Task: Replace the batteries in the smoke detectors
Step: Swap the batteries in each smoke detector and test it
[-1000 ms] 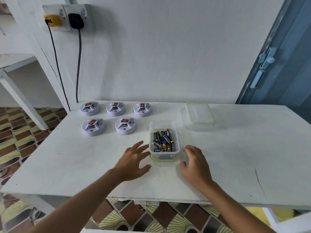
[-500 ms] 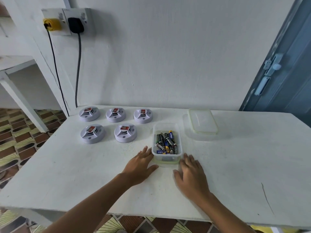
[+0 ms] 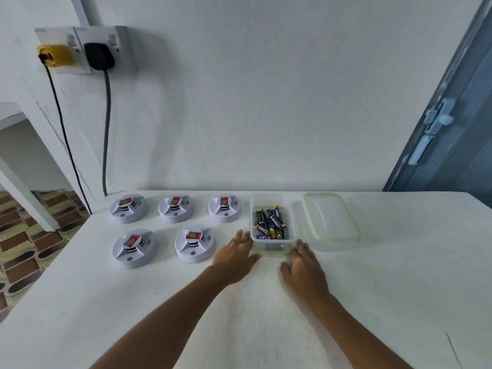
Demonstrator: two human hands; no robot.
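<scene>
On bench, battery tub is being flanked by left hand and right hand, fingers spread flat, nothing gripped. Five smoke detectors left of tub; lid right.

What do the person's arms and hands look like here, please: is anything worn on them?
Both forearms are bare as far as the frame shows, with no sleeves in view. The left hand and right hand are bare too: no gloves, and no rings, watch or bracelet can be seen at the fingers or wrists.
</scene>
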